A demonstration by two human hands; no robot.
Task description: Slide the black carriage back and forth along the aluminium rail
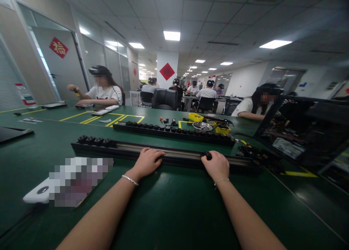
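Observation:
Across the green table in front of me lies a long black rail (182, 160) with a pale inner channel. Several black knob-like parts (95, 141) sit in its left end. My left hand (147, 163) rests on the rail's near edge left of its middle, fingers stretched out, holding nothing. Farther right on the same rail, my right hand (217, 165) is closed around a small round black part (208, 155); the fingers hide most of it. Behind lies a second black rail (174, 133), lined with similar parts.
A phone (39, 192) with a blurred screen lies at left. A metal dish (202, 126), a yellow tray (195, 117) and loose parts stand behind the rails. At right are black cables (252, 153) and an open computer case (302, 126). Co-workers sit across the table.

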